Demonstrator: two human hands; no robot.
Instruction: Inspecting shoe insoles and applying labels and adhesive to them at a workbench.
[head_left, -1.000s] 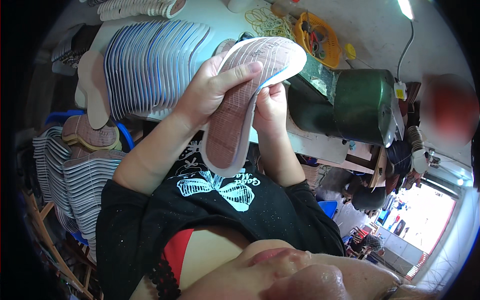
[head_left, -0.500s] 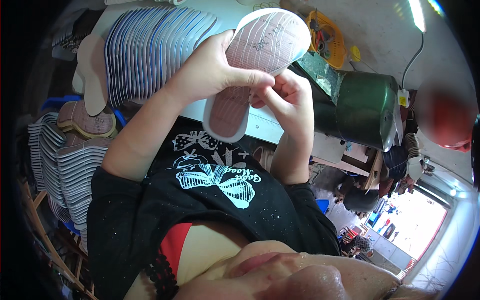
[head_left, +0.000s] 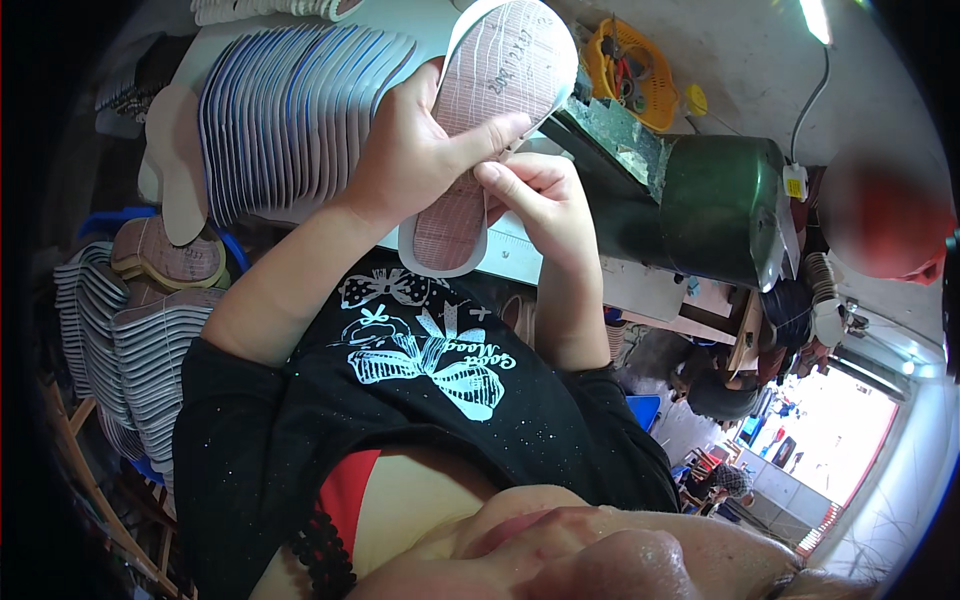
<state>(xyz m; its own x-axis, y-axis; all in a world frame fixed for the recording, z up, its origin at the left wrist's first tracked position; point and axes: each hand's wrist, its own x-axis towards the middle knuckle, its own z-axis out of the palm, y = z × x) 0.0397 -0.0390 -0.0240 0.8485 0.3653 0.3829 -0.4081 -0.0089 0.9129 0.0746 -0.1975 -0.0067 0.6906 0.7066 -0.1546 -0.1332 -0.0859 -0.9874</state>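
A shoe insole (head_left: 505, 75) with a pinkish lined face, handwriting and a white border is held up over the table's front edge, its wider end pointing away from me. My left hand (head_left: 410, 150) grips its left side, thumb laid across the narrow middle and fingers hidden behind. At the right edge of that waist, my right hand (head_left: 550, 205) pinches with thumb and forefinger, the other fingers curled. Left of the insole, a long row of stacked insoles (head_left: 300, 120) with white and blue edges stands on the table.
A green machine (head_left: 725, 205) stands close to my right hand, with a yellow basket (head_left: 655, 85) of tools behind it. One pale insole (head_left: 175, 165) lies at the table's left end. More stacked insoles (head_left: 165, 370) sit at my left. A person (head_left: 730, 482) is far off at right.
Both hands and the insole have shifted left and slightly away from me. The right thumb and fingertips have moved along the insole's edge. The view itself has shifted a little.
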